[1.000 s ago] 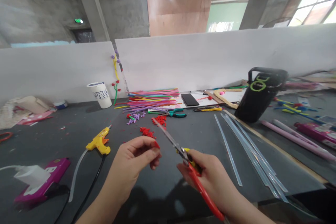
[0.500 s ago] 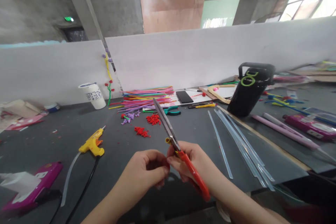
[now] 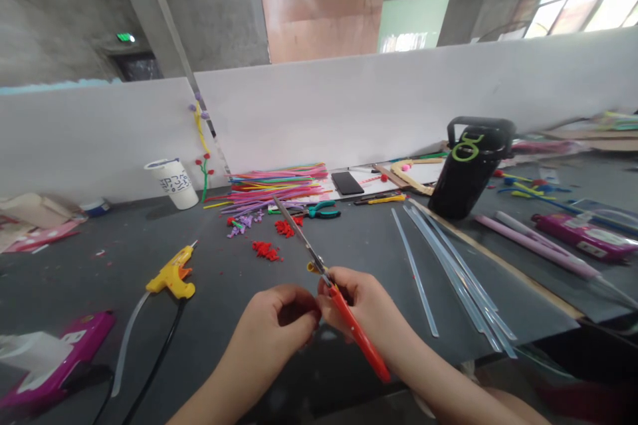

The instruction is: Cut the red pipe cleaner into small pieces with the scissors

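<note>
My right hand [image 3: 356, 299] holds scissors [image 3: 350, 322] with red handles, their blades pointing up and to the left. The blades look closed or nearly so. A small curled yellow piece [image 3: 312, 267] shows beside the scissors' pivot, by the right fingers. My left hand [image 3: 279, 319] is pinched closed, its fingertips close against the right ones. Whatever lies in that pinch is hidden. Beyond the blades lie two piles of red clippings, the nearer pile [image 3: 266, 251] and the farther pile [image 3: 286, 228], next to purple clippings [image 3: 244, 224].
A yellow glue gun [image 3: 172, 273] and a purple power strip [image 3: 64, 352] lie left. Coloured pipe cleaners [image 3: 276, 184], teal-handled pliers [image 3: 323, 210] and a phone [image 3: 347, 183] lie at the back. Clear glue sticks [image 3: 461, 275] and a black bottle [image 3: 463, 176] are right.
The scissors have tilted further left, and their blade tips sit lower, now over the red clippings. Both hands stay together in nearly the same place. The view has shifted slightly.
</note>
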The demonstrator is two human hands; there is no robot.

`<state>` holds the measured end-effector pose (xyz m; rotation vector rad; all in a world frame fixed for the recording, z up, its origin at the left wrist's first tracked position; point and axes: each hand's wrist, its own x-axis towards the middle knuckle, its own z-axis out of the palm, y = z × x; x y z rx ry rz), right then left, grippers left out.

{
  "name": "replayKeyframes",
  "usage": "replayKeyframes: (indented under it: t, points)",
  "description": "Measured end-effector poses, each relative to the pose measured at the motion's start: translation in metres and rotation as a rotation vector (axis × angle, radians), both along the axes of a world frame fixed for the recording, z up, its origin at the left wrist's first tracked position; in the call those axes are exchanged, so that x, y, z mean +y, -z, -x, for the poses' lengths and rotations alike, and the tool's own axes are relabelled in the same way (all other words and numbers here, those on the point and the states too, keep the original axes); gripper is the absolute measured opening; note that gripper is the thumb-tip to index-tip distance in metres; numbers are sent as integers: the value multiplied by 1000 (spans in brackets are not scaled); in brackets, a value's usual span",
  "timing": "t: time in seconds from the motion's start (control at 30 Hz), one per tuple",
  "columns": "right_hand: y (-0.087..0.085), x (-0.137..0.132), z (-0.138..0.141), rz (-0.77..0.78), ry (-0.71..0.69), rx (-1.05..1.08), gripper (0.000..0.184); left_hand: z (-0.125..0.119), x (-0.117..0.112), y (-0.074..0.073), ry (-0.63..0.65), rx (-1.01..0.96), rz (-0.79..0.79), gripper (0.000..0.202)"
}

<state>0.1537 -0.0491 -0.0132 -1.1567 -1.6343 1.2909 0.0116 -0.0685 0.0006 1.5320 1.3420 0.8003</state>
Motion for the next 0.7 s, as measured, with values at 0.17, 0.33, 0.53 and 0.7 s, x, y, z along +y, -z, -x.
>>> replayKeyframes:
  t: [0.17,0.33,0.53,0.7]
  points:
    - [0,0,-1,-54,-8,-43,8,-1,0,-2,-16,-60,35,8]
    - [-6,-4,-8,-207,1,-210,18,9,2,-5,-145,-312,1,3]
    - [2,-14,-13,-397,44,-572,35,21,2,-5,-245,-523,-158,5]
    - [9,-15,-14,-504,88,-674,38,19,-1,-9,-285,-577,-208,3]
